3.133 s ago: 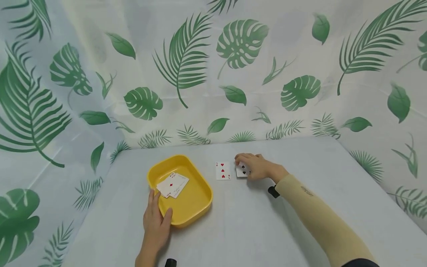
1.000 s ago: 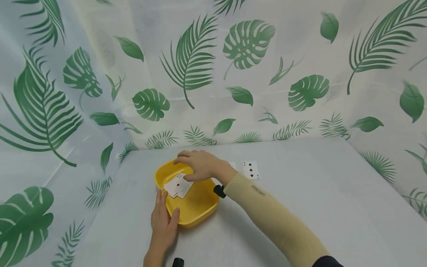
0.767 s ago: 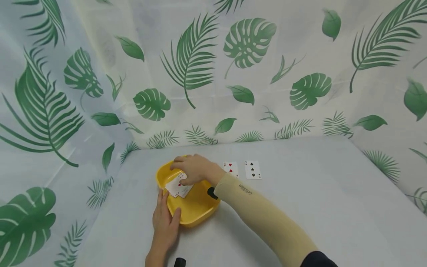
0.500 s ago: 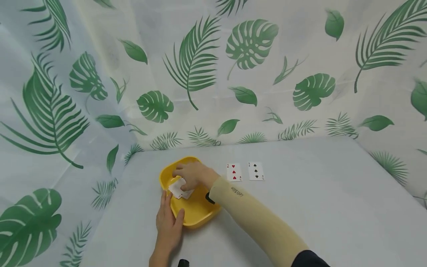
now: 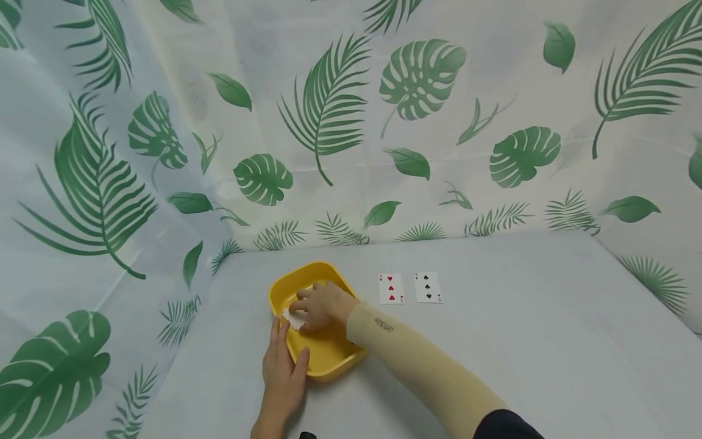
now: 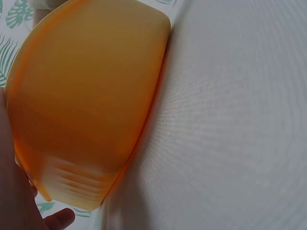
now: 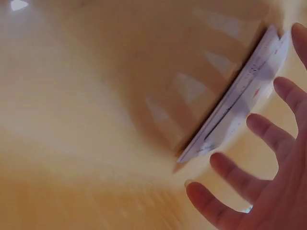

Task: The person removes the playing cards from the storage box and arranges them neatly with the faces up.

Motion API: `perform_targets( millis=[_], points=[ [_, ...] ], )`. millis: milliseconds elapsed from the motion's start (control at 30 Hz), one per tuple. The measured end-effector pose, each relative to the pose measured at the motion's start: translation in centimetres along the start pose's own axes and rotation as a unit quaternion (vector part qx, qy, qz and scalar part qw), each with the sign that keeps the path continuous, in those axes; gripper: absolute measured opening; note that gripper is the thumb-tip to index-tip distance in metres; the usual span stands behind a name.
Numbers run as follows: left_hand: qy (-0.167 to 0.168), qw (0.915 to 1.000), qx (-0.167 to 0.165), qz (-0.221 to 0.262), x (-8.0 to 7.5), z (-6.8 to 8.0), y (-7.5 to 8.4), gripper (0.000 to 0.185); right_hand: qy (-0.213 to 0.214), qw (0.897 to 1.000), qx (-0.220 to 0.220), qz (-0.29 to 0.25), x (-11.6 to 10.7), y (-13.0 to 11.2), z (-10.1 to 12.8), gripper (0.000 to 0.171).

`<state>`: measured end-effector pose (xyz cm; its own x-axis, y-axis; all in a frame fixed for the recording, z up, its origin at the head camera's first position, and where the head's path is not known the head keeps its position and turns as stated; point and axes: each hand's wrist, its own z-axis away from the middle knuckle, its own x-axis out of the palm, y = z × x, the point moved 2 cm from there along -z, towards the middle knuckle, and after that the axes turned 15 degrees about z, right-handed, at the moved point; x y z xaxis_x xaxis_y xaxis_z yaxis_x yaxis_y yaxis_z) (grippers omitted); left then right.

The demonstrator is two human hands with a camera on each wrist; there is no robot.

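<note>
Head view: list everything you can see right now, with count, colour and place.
tray: one, yellow, left of centre on the table.
cards in the tray: a small white stack, count unclear, mostly under the right hand.
three of hearts: one, white with red pips, face up right of the tray.
three of spades: one, white with black pips, just right of the hearts card.
table: one, pale grey cloth.
backdrop: white with green leaves, behind and at the sides.
left hand: grips the tray's near left rim.
right hand: inside the tray, on the cards.
</note>
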<state>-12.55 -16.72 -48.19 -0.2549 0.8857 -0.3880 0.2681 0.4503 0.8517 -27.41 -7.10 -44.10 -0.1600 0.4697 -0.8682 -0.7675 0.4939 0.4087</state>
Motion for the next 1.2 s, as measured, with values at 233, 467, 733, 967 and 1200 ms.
perform_targets(
  millis=[233,467,733,967,1200],
  points=[
    [-0.001,1.0,-0.003,0.0,0.0,-0.1,-0.1,0.059,0.01,1.0,0.023,-0.005,-0.1,-0.1,-0.4,0.066],
    [-0.008,0.9998,-0.019,0.002,0.0,-0.3,-0.2,0.059,0.016,0.999,0.037,0.014,-0.7,-0.4,-0.8,0.064],
    [-0.01,0.9997,-0.022,0.002,0.1,0.0,-0.3,0.059,0.024,0.999,0.034,0.0,-0.6,-0.6,-0.7,0.065],
    [-0.008,0.9999,-0.012,-0.007,0.3,0.1,-0.4,0.058,0.055,0.996,0.039,-0.056,-1.1,0.4,0.0,0.066],
    [-0.006,1.0,0.0,-0.006,0.2,-0.1,-0.4,0.058,0.106,0.994,0.013,-0.035,-2.7,1.6,1.5,0.065]
  ],
)
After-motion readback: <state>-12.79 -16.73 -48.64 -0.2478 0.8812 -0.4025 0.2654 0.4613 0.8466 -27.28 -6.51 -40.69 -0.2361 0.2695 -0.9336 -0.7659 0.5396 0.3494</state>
